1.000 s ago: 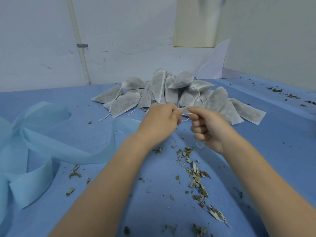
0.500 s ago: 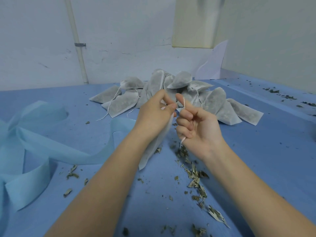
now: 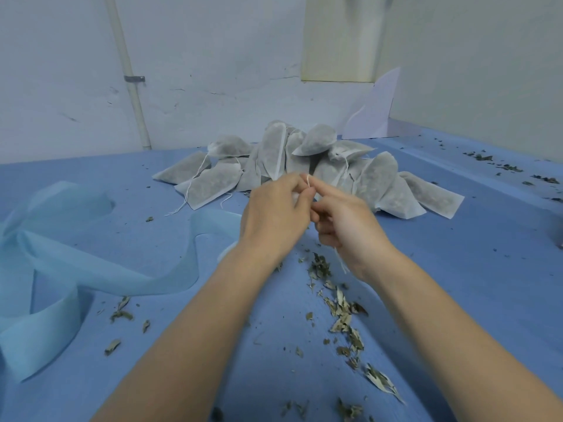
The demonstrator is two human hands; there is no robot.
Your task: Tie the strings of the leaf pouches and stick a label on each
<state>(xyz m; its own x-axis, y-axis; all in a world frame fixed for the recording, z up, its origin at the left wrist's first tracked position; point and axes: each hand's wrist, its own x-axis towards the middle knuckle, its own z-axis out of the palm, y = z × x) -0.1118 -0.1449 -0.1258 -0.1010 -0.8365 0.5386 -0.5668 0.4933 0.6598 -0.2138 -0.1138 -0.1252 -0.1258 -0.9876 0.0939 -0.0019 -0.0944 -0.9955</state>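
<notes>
At the centre of the frame the left hand (image 3: 274,217) and right hand (image 3: 347,229) meet fingertip to fingertip, both pinching a thin white string (image 3: 309,180). The pouch it belongs to is hidden behind the left hand, probably held there. Just behind the hands lies a heap of leaf pouches (image 3: 307,175) on the blue table (image 3: 472,269). Dry leaf bits (image 3: 341,309) lie below the wrists, and a pale blue fabric strip (image 3: 91,269) curls at the left.

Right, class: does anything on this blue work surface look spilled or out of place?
Yes. Dried leaf bits lie spilled on the blue surface below the hands, with more at far right, outside the pouches.
</notes>
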